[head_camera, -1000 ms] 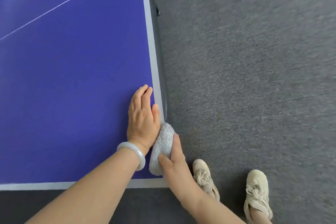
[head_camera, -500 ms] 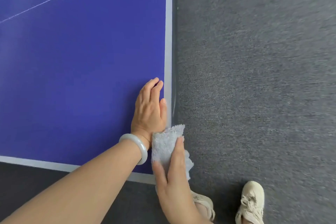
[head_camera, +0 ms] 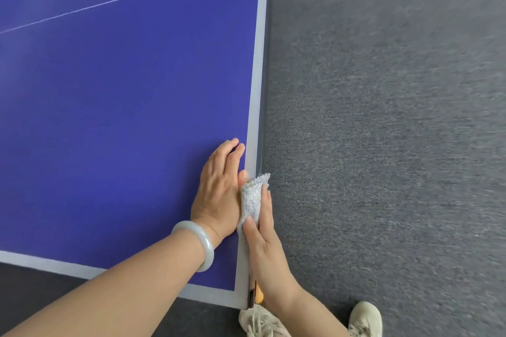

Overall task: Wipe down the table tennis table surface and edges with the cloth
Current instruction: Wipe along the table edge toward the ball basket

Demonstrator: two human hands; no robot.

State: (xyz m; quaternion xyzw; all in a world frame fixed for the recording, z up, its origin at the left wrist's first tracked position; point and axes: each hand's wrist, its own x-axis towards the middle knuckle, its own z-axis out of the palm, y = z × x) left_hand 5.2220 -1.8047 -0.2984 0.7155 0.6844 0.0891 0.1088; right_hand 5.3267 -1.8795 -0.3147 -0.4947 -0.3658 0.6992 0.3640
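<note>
Right, the blue table tennis table (head_camera: 123,117) fills the left of the view, with its near right corner at the bottom. Its white side border (head_camera: 253,117) runs up to the far edge of the picture. Grey carpet (head_camera: 383,145) takes up the right half.

The left hand (head_camera: 219,189) lies flat on the blue top just inside the border. Its fingers are straight and together, it holds nothing, and it looks to be bracing. The right hand (head_camera: 265,243) is at the side edge holding the cloth (head_camera: 252,200), thumb on top and a finger down the outer side. The fingers under the cloth are hidden. The cloth is a small pale terry wad folded over the table's side edge, touching the left thumb, with its loose tip poking out past the rim.

Two pale shoes (head_camera: 365,317) stand on the carpet by the corner, and a pale bangle (head_camera: 200,243) sits on the left wrist.

Change: a second ago the cloth sat lower, nearer the corner. It has since slid up along the side edge and both hands have gone with it. So the edge wipe looks just begun at this corner, and most of the side edge ahead appears not yet done.
</note>
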